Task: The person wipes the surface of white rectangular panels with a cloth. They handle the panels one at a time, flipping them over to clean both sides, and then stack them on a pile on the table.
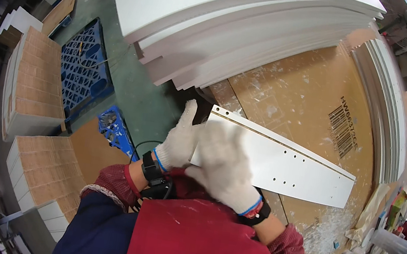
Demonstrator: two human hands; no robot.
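Note:
A long white panel (307, 168), with drilled holes and a groove along its far edge, lies slantwise before me on brown cardboard. Both my hands wear whitish knit gloves and are at its left end. My left hand (179, 138) is just beside that end, with a digit stretched away from me; its other fingers are partly hidden behind my right hand. My right hand (224, 164) is over the panel's left part, blurred by motion, so its fingers cannot be made out. Whether either hand touches the panel is unclear.
Beyond the panel rises a large stack of white boards (237, 33). More white boards (383, 105) stand along the right side of the cardboard (296, 98). White shavings (332, 231) lie near right. A blue pallet (87, 66) and stacked panels (42, 73) are on the left.

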